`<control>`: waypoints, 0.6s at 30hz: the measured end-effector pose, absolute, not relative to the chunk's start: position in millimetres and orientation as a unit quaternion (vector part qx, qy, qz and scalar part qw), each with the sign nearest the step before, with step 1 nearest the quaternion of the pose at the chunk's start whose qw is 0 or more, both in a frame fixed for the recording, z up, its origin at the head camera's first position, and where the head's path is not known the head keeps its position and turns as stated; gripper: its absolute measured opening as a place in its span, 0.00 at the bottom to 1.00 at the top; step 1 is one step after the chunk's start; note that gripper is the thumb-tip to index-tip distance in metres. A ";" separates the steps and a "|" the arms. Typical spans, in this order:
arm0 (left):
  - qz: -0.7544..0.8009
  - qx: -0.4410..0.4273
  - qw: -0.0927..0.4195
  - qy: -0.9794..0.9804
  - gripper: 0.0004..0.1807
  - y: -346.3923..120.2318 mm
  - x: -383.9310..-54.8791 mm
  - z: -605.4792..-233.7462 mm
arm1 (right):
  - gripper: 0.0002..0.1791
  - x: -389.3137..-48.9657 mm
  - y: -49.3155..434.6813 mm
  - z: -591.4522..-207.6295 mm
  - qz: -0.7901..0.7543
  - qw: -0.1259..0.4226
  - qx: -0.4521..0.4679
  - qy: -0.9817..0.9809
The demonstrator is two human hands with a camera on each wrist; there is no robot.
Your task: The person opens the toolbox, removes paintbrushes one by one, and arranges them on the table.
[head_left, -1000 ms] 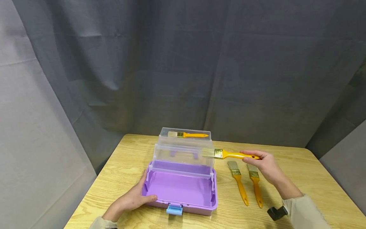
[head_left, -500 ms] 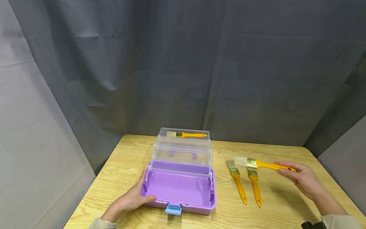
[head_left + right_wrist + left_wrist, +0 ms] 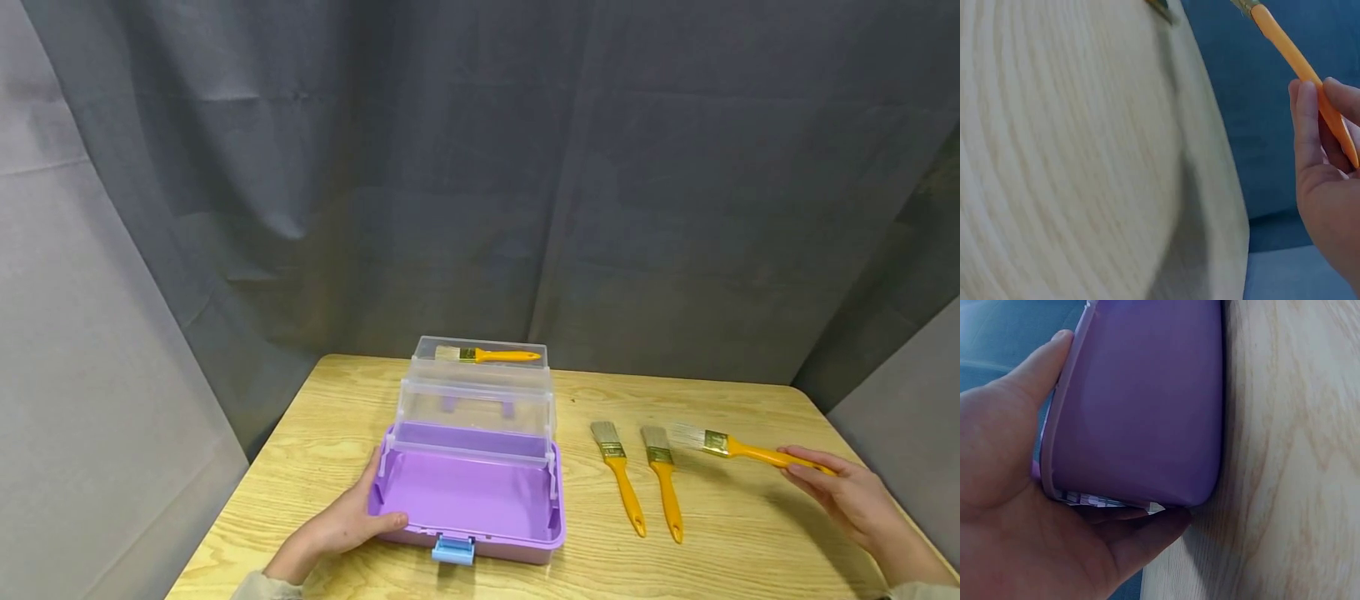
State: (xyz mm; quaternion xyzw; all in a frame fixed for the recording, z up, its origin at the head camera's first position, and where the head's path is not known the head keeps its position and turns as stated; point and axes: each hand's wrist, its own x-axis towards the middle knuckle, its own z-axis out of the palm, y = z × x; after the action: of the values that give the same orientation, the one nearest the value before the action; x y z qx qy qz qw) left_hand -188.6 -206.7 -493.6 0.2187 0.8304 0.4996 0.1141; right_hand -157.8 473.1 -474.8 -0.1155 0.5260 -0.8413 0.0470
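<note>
Above the table, the right hand is pinching a brush. The left hand is gripping the box's left side. Two more brushes are lying between them; a fourth brush is resting at the clear top.

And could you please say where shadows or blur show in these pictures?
Head view: a soft shadow on the table near the right hand; left wrist view: the purple box looks dim; right wrist view: a long shadow across the table, its grain slightly blurred.
</note>
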 end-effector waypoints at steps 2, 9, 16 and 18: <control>0.500 0.218 0.115 0.830 0.62 -206.8 -188.6 -494.0 | 0.23 -158.0 476.8 -478.5 -0.841 0.035 -0.104 0.530; 0.497 0.215 0.116 0.833 0.62 -207.2 -185.4 -491.4 | 0.21 -158.8 483.2 -491.0 -0.820 0.012 -0.078 0.567; 0.494 0.201 0.128 0.836 0.62 -208.6 -184.9 -490.0 | 0.17 -159.5 487.2 -501.1 -0.781 0.009 -0.002 0.625; 0.493 0.201 0.128 0.837 0.62 -208.9 -185.7 -490.2 | 0.15 -159.1 487.2 -501.4 -0.765 0.004 0.024 0.644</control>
State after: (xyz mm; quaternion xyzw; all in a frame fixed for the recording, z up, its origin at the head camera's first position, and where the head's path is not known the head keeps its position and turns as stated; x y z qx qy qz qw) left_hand -185.7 -208.9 -490.2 0.2010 0.8365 0.4932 0.1284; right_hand -159.1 487.2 -501.4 0.0235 0.6439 -0.7647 0.0038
